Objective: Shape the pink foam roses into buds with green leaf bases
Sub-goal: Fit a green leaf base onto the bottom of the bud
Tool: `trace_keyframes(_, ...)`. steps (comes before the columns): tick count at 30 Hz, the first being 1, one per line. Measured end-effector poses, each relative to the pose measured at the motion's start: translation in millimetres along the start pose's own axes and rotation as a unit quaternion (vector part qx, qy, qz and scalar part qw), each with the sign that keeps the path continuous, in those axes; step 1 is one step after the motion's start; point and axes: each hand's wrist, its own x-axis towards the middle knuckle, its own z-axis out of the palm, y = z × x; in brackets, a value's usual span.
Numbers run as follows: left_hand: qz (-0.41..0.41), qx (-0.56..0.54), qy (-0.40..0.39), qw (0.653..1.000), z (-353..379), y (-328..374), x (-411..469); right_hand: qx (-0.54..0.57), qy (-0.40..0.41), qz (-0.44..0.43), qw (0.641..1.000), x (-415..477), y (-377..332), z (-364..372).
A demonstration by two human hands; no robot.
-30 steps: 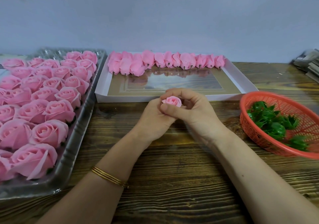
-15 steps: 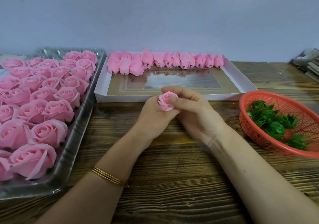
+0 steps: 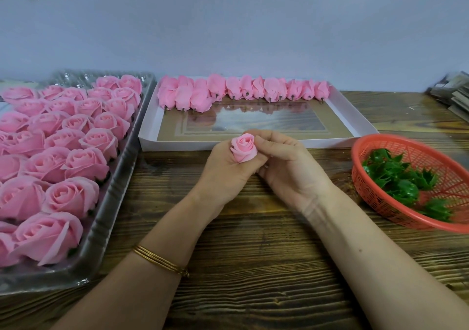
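A small pink foam rose bud (image 3: 244, 148) stands upright between my two hands over the wooden table. My left hand (image 3: 225, 174) grips its lower part from the left. My right hand (image 3: 286, 167) pinches its right side with thumb and fingers. Its base is hidden by my fingers. Open pink roses (image 3: 63, 152) fill a clear plastic tray (image 3: 109, 228) on the left. A row of shaped buds (image 3: 241, 91) lies along the back of a white box lid (image 3: 350, 116). Green leaf bases (image 3: 398, 177) sit in a red basket (image 3: 375, 202) on the right.
A stack of flat grey packets (image 3: 454, 93) lies at the far right edge of the table. A plain wall rises behind everything. Bare wooden table (image 3: 253, 266) stretches under my forearms. A gold bangle (image 3: 160, 261) is on my left wrist.
The bud has risen out of my closed fingers and now shows more of its length. My right fingers have slid from over its top to its right side.
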Motion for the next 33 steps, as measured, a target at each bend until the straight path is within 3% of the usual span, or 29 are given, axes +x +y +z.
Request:
trace_keyframes(16,0.002,0.087,0.010,0.996,1.3,-2.8,-1.2,0.037,0.015,0.049,0.998,1.7,-2.4,-4.8)
trace_keyframes(28,0.005,0.103,-0.051,0.993,0.6,-2.4,-2.3,-0.005,0.048,0.053,0.997,2.9,-3.0,-4.0)
trace_keyframes(33,0.009,0.087,-0.058,0.994,0.1,-8.6,-1.5,0.043,0.045,0.074,0.995,1.2,-6.2,-5.3)
